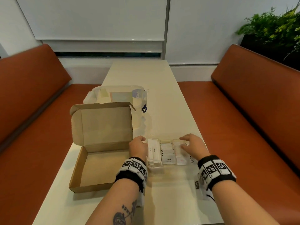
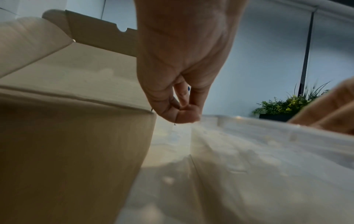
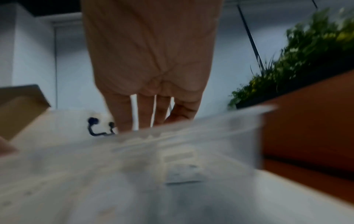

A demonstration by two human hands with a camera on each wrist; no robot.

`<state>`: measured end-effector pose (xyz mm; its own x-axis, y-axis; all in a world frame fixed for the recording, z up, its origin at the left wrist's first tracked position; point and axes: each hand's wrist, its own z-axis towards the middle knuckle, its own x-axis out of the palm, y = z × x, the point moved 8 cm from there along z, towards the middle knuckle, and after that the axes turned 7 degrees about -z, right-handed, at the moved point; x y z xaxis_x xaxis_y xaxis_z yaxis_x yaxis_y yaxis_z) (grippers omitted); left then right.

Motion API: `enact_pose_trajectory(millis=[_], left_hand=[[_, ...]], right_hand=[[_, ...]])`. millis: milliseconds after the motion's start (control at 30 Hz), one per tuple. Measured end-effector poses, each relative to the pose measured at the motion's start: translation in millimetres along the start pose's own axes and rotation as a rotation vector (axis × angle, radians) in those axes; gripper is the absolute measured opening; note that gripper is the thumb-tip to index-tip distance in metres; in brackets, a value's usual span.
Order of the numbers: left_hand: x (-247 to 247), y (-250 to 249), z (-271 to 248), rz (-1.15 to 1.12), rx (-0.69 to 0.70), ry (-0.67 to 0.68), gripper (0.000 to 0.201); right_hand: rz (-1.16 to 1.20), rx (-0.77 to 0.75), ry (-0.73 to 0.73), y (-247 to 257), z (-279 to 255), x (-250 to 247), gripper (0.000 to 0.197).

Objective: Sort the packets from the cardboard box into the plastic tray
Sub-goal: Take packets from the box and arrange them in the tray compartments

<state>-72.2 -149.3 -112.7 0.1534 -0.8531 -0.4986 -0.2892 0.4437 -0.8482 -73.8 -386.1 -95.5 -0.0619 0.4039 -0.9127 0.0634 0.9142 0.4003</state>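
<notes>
Head view: I see the cardboard box (image 1: 100,153) sitting open on the left part of the table (image 1: 162,88), lid flap up at the far side, inside bare as far as I can see. The plastic tray (image 1: 155,166), clear, sits just right of the box, near edge of the table. In it the packets (image 1: 167,153) lie in rows: sugar sticks (image 1: 153,151) in the left compartment, a pepper sachet (image 1: 168,157) next, a pink-print sachet further right, and one marked "stevia" (image 1: 191,158) at the right end.

My left hand (image 1: 138,146) is between box and tray, at the tray's far-left corner. Left wrist view: fingers (image 2: 182,115) curled, tips bunched at the tray's rim (image 2: 249,121); I cannot tell if they pinch the rim or only touch it. No packet seen in that hand.

My right hand (image 1: 193,143) is over the tray's right side, fingers spread and fairly straight, pointing down onto the packets or far wall. Right wrist view is blurred: fingers (image 3: 145,112) straight, reaching down behind the tray wall (image 3: 210,128); contact unclear, nothing gripped that I can see.

Far behind the box: a clear lidded container (image 1: 118,95) with a blue clip. Orange bench seats (image 1: 243,119) both sides, green plant (image 1: 272,25) far right.
</notes>
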Motion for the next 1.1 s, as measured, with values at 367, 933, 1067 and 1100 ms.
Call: enact_pose_trajectory(millis=[367, 933, 1067, 1100], left_hand=[[1.6, -1.5, 3.1, 0.037, 0.018, 0.02, 0.027], [1.8, -2.3, 1.8, 0.061, 0.017, 0.016, 0.03], [2.3, -1.7, 2.0, 0.06, 0.014, 0.022, 0.031], [2.3, -1.8, 1.7, 0.06, 0.014, 0.025, 0.031]], right_hand=[[-0.52, -0.158, 0.185, -12.8, -8.5, 33.9, 0.092], [-0.216, -0.15, 0.195, 7.9, 1.5, 23.7, 0.045], [-0.149, -0.105, 0.28, 7.0, 5.9, 32.6, 0.031], [-0.139, -0.105, 0.287, 7.6, 6.7, 34.1, 0.027]])
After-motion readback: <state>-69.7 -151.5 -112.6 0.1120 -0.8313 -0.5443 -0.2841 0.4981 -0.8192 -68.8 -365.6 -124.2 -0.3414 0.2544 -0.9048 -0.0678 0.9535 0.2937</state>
